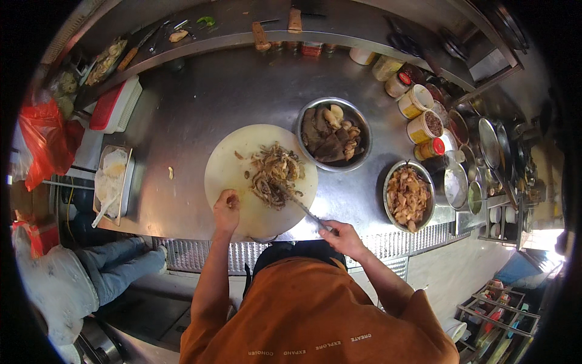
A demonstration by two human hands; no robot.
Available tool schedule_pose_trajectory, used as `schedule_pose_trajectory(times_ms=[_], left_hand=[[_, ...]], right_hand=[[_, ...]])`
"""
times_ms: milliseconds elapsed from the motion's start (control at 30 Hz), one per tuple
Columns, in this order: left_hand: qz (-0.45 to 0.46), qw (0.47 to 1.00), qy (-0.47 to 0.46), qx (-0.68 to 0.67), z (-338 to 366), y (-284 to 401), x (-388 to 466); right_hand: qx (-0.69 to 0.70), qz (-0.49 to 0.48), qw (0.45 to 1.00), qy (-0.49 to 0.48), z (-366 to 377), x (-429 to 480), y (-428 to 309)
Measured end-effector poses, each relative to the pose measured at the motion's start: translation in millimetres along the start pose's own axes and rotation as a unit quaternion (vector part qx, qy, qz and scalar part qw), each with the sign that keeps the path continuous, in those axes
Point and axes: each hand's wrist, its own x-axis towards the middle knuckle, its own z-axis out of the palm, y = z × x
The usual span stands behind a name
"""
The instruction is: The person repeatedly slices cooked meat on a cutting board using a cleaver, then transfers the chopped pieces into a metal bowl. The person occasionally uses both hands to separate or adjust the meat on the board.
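My right hand [338,236] is closed around the handle of a kitchen knife [305,210], whose blade reaches up and left into a pile of sliced dark meat [275,175]. The pile lies on a round white cutting board [227,159] at the counter's near edge. On the board's left part is my left hand [227,209], its fingers curled; a small brownish bit shows at the fingers, and whether it is gripped is unclear. A steel bowl [334,134] of large dark and pale meat pieces touches or overlaps the board's upper right rim.
Right of the board stands a steel bowl of reddish-brown cut food [408,198], with jars and tubs [425,125] beyond. A metal tray of white powder [111,184] sits at left. An overhead shelf [218,41] spans the back. Another person [113,268] is at lower left.
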Motion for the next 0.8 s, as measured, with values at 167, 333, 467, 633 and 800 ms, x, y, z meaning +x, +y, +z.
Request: schedule_pose_trajectory(times_ms=[167,333,467,633,800], left_hand=[[0.049,0.991,0.029,0.124,-12,-27,-6],[0.018,0.960,0.024,0.279,-25,-41,-29],[0.030,0.957,0.014,0.288,-19,-77,-38],[0.039,0.962,-0.035,0.269,-9,-116,-33],[0.044,0.950,-0.074,0.299,6,-80,-51]], right_hand=[[-0.101,-0.032,0.993,-0.061,4,9,-5],[-0.107,0.004,0.979,-0.175,1,37,-17],[-0.058,0.014,0.981,-0.183,0,65,-29],[0.013,0.039,0.993,-0.112,-6,91,-43],[-0.007,0.031,0.996,-0.088,-19,94,-46]])
